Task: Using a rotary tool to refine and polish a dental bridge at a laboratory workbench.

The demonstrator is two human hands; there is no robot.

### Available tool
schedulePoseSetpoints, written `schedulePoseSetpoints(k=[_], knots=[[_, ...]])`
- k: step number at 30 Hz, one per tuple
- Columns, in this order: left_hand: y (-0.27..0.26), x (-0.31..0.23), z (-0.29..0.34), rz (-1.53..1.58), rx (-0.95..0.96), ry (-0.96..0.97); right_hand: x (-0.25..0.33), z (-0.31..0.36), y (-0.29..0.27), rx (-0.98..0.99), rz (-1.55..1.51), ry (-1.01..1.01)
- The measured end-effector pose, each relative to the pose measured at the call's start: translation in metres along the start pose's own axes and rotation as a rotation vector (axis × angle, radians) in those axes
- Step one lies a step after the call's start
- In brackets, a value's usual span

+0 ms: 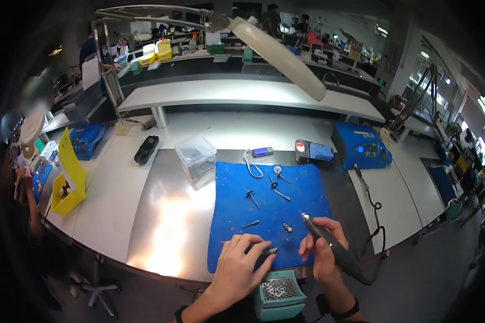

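While the dark handpiece (337, 252) is in the lower right of the frame, gripped by the curled fingers of the right hand (324, 245), the left hand (239, 269), at lower centre, bends its fingers over a small piece (271, 251); whether they pinch it, I cannot tell. Beneath is a blue mat (231, 202), carrying several thin-shanked bits (250, 223).

2 hands (239, 265) apart: left palm-down, right (323, 265) curled.

Dark handpiece (339, 253), slanted, metal-tipped, small greenish piece (273, 251) over blue mat (302, 185)
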State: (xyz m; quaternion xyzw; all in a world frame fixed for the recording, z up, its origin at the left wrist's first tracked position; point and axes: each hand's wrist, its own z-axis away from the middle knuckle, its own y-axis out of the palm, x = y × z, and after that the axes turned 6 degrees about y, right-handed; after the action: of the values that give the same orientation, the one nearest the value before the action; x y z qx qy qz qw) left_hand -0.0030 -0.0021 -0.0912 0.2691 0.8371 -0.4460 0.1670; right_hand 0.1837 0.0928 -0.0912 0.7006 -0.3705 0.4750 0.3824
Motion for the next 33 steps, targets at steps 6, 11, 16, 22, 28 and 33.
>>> schedulePoseSetpoints(k=[6, 11, 16, 22, 28, 33], knots=[[0.004, 0.006, -0.012, -0.006, 0.124, -0.006, 0.004, 0.01, 0.004, 0.004, 0.055, 0.172], [-0.01, -0.015, -0.019, 0.439, 0.07, -0.28, -0.001, 0.004, 0.022, -0.193, 0.085, 0.274], [-0.006, -0.015, -0.026, 0.457, 0.03, -0.29, 0.006, -0.002, 0.021, -0.011, 0.181, 0.275], [-0.007, -0.009, -0.033, 0.456, 0.106, -0.238, 0.011, -0.009, 0.019, 0.037, 0.242, 0.248], [-0.001, -0.012, -0.03, 0.165, -0.017, -0.111, 0.016, -0.004, 0.018, -0.005, 0.221, 0.28], [0.005, -0.017, -0.041, -0.267, 0.056, -0.113, -0.004, 0.013, 0.007, -0.248, -0.154, 0.322]])
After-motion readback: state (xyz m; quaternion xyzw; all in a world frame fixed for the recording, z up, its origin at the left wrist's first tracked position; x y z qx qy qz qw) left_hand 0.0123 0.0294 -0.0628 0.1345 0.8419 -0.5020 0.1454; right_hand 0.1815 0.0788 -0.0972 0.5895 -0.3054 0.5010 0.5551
